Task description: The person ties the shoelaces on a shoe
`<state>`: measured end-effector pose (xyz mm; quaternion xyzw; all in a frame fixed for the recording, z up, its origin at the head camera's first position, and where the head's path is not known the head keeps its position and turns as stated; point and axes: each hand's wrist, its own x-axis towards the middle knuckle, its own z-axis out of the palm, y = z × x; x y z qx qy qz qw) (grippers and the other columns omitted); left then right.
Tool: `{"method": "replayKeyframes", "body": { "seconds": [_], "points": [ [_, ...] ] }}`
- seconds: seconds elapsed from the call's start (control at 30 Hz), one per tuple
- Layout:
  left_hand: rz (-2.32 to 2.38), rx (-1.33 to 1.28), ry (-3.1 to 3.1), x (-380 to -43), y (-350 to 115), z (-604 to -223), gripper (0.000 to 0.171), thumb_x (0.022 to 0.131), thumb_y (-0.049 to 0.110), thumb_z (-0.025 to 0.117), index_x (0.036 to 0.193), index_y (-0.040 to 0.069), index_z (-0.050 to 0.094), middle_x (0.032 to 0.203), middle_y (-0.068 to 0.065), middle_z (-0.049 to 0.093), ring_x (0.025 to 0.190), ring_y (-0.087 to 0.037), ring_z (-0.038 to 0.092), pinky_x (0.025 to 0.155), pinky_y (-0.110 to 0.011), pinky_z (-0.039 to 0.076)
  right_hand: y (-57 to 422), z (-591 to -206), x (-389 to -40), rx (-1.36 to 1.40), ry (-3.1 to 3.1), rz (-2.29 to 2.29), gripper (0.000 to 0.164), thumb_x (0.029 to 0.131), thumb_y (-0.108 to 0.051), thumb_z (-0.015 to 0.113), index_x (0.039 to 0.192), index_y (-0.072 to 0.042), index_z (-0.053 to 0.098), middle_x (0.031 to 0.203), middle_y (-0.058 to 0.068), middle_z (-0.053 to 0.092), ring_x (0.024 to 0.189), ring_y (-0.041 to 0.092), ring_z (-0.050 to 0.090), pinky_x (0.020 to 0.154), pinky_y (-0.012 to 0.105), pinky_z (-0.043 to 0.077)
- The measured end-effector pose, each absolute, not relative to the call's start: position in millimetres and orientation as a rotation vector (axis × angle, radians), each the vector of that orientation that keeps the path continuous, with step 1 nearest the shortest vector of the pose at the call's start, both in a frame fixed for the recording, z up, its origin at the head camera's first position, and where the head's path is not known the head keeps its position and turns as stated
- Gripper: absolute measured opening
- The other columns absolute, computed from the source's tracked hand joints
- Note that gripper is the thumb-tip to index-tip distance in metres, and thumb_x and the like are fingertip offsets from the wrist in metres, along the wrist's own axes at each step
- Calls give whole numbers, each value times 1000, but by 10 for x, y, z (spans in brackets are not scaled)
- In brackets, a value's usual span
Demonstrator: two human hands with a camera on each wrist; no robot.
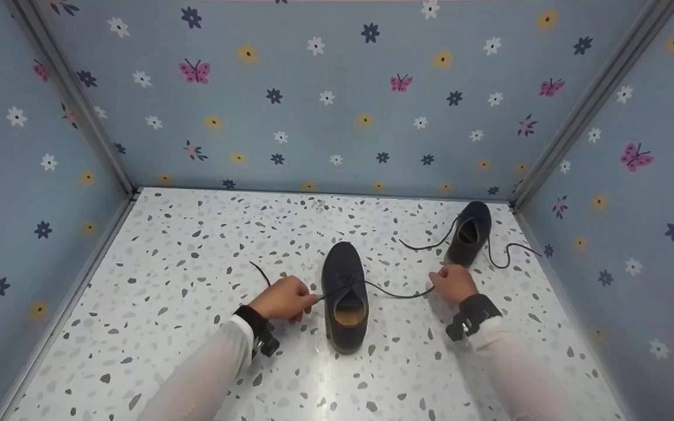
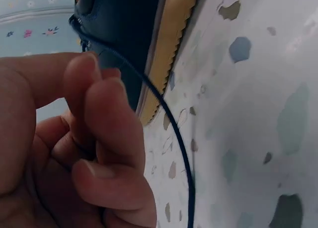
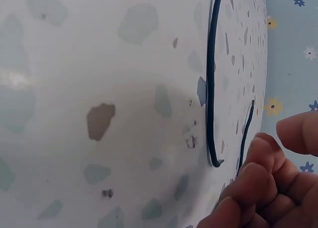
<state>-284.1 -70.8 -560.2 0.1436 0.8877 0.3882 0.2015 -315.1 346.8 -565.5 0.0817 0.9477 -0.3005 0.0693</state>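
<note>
A dark lace-up shoe (image 1: 344,263) stands upright in mid-floor, toe toward the back wall. My left hand (image 1: 284,298) is beside it, fingers bent, thumb and index tips right at the left end of its shoelace (image 2: 169,109). In the left wrist view that lace runs past the fingertips down toward the floor; I cannot tell whether they pinch it. On the other side, my right hand (image 1: 454,283) hovers with fingers loosely curled and the thumb apart. In the right wrist view, the right lace end (image 3: 211,89) lies on the floor, outside the fingers.
A second dark shoe (image 1: 470,234) stands at the back right with its laces spread to both sides. Around the speckled white floor (image 1: 196,234) rise blue walls (image 1: 337,70) printed with flowers and butterflies.
</note>
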Motion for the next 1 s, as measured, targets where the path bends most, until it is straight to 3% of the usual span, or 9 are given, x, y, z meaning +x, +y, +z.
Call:
{"method": "replayKeyframes", "body": {
  "seconds": [0.13,0.23,0.5,0.77,1.0],
  "points": [
    [1206,364,2318,-2802,-630,-5721,62,110,45,46,83,0,78,55,0,68,48,-12,65,49,-27,49,3405,-5689,-3129,214,2839,-931,37,101,-32,62,69,-15,57,64,-3,52,63,17,50,61,30,40],
    [1330,315,2235,-2809,-589,-5796,64,111,45,41,92,-5,77,56,-1,68,46,-11,64,50,-26,51,3375,-5723,-3118,174,2837,-915,40,102,-32,62,65,-16,57,61,-4,50,60,16,49,59,29,39],
    [1586,56,2093,-2873,-503,-5880,51,110,39,46,111,-7,68,64,-1,68,47,-9,62,46,-24,47,3367,-5749,-3084,191,2836,-840,42,100,-33,61,63,-16,58,58,-4,52,56,15,49,55,28,38],
    [1976,-151,1808,-3016,-455,-5858,37,109,29,53,129,-2,63,73,4,56,52,-5,51,45,-20,38,3358,-5752,-3072,170,2773,-762,43,100,-36,62,63,-15,60,57,-4,54,54,14,48,53,28,37],
    [2090,-121,1722,-3105,-437,-5756,35,105,25,63,123,-4,59,98,0,57,61,-8,54,49,-19,39,3318,-5778,-3077,110,2786,-651,48,98,-42,63,57,-17,60,52,-6,50,50,13,45,53,26,36]
  ]
}}
